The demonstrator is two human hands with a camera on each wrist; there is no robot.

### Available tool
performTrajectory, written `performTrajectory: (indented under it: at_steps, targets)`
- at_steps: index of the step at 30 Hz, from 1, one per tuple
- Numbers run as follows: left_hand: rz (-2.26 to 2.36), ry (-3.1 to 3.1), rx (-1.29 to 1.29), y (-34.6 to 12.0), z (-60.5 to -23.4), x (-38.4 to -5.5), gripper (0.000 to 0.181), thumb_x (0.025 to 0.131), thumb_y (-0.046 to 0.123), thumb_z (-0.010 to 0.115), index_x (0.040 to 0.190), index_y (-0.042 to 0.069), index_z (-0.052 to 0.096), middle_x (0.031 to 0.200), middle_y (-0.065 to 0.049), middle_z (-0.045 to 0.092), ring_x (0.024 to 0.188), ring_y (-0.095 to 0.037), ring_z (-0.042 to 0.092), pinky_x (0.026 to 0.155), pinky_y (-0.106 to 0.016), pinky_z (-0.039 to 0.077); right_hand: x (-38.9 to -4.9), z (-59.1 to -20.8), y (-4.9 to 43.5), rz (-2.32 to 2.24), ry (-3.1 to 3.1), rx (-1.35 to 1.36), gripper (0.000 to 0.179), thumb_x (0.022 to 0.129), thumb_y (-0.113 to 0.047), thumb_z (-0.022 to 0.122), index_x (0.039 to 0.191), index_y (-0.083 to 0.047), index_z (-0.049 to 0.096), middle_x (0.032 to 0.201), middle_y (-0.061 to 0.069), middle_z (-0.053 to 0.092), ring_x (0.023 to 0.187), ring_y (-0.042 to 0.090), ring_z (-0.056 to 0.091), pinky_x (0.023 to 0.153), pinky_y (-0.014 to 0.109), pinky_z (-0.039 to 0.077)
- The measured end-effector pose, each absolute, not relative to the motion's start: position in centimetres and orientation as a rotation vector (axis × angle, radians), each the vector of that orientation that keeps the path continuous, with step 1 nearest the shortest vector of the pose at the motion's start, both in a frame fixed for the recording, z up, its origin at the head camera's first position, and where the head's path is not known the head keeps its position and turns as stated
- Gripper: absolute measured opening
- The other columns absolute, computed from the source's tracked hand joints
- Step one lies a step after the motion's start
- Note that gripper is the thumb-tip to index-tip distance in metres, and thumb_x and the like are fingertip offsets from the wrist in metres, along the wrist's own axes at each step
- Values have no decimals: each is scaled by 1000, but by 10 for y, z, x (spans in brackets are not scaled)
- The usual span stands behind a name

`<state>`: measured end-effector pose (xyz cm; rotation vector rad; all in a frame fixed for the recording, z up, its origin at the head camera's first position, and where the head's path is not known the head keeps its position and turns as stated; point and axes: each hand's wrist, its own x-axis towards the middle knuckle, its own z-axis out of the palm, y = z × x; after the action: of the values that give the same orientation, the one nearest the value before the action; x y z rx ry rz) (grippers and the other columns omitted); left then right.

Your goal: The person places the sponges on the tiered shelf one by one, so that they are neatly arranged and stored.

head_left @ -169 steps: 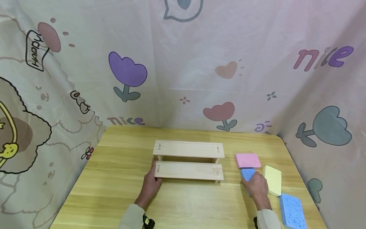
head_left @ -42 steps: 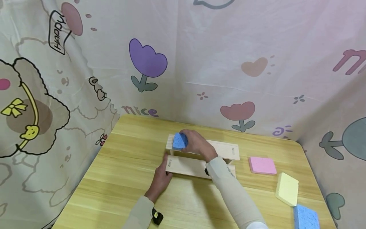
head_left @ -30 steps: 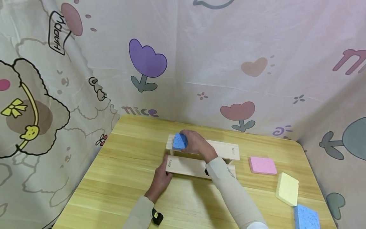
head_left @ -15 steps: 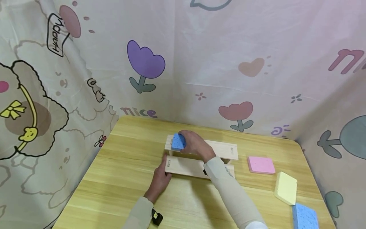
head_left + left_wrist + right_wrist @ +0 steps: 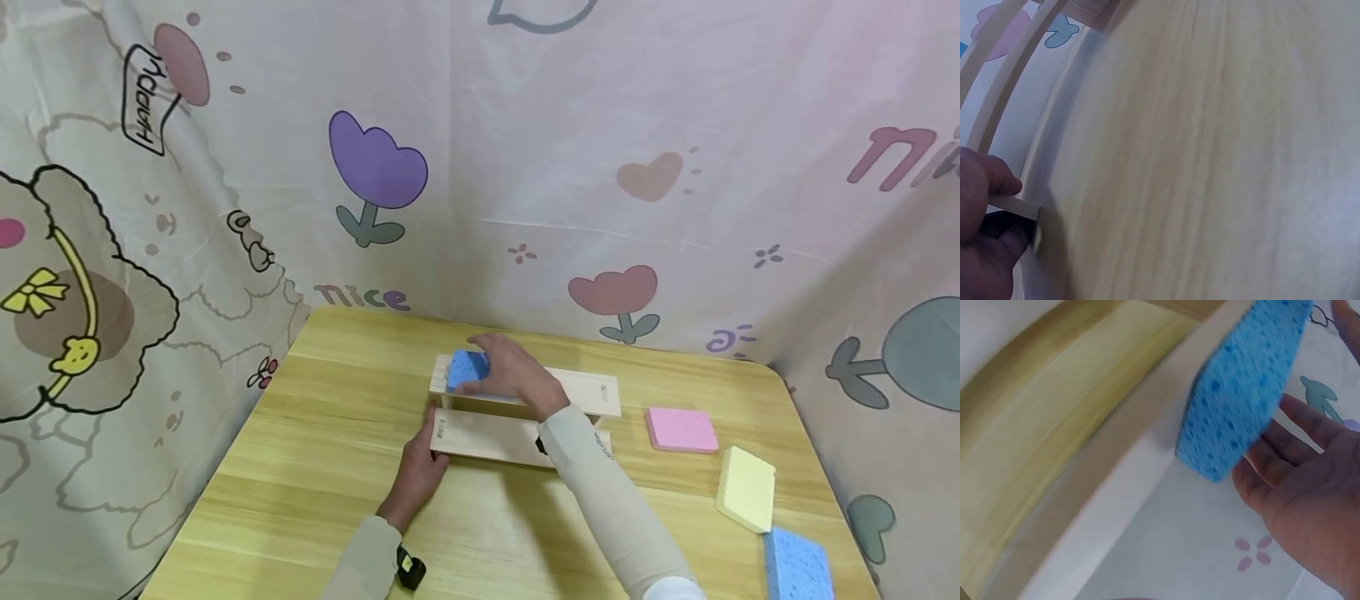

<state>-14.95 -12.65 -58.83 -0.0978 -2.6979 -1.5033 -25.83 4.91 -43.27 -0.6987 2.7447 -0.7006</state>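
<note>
A small two-step wooden shelf (image 5: 487,437) stands mid-table. At its lower left end my left hand (image 5: 417,477) grips the board; in the left wrist view, thumb and fingers (image 5: 1000,175) lie on either side of the wooden edge (image 5: 1016,206). A blue speckled sponge (image 5: 465,370) sits on the left end of the upper step. Close on its right is my right hand (image 5: 513,375), thumb and fingers spread. The right wrist view has the sponge (image 5: 1235,394) on the board (image 5: 1122,450), with the fingers (image 5: 1272,453) loosely beside it and the thumb apart.
On the right side of the table lie a pink sponge (image 5: 681,430), a pale yellow sponge (image 5: 746,489) and a larger blue sponge (image 5: 798,565). A printed curtain (image 5: 510,167) hangs behind the table and along both sides.
My right hand carried the blue sponge from the table's right side onto the shelf's upper step, and its fingers have just spread off it. My left hand keeps its grip on the shelf.
</note>
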Motion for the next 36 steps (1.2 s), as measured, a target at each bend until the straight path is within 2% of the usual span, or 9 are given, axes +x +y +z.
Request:
performTrajectory:
  at_steps: [5,11,18,22,29,36]
  targets:
    - [-1503,-2704,-97,-125,-588,-150,93,81,-11,59,154,12,5,145,-21,42,125,-30,52,95,-38,50,-257,-423,61,-740,2745,-709,85,76,-57,69,144,-15,41,148,3,43,138,24,38,112,41,35]
    - [-1512,-2700,-88,-125,-587,-149,94,80,-12,59,154,12,6,145,-22,41,127,-32,49,97,-39,48,-256,-416,77,-741,2775,-704,83,78,-56,67,145,-14,40,148,5,43,137,26,38,111,43,35]
    - [-1509,-2722,-38,-125,-589,-150,98,80,-12,58,154,21,4,149,-17,39,130,-30,46,99,-38,47,-257,-405,99,-692,2818,-753,81,80,-54,66,144,-11,40,147,9,43,137,30,37,112,47,33]
    - [-1512,-2718,-50,-125,-589,-150,98,79,-12,58,154,21,4,148,-17,39,130,-30,47,98,-40,47,-258,-403,117,-737,2834,-706,81,78,-50,70,143,-10,41,146,9,44,137,29,38,113,46,33]
    - [-1503,-2693,-84,-125,-589,-149,95,79,-13,57,154,15,6,145,-20,43,124,-31,52,93,-39,51,-256,-401,156,-860,2855,-614,82,77,-45,73,143,-8,40,147,12,43,137,32,37,112,49,32]
    - [-1500,-2688,-80,-125,-591,-149,95,78,-13,58,154,13,8,145,-21,41,127,-34,49,97,-42,48,-249,-403,195,-874,2880,-552,84,77,-42,74,145,-8,37,149,14,39,138,35,33,110,54,31]
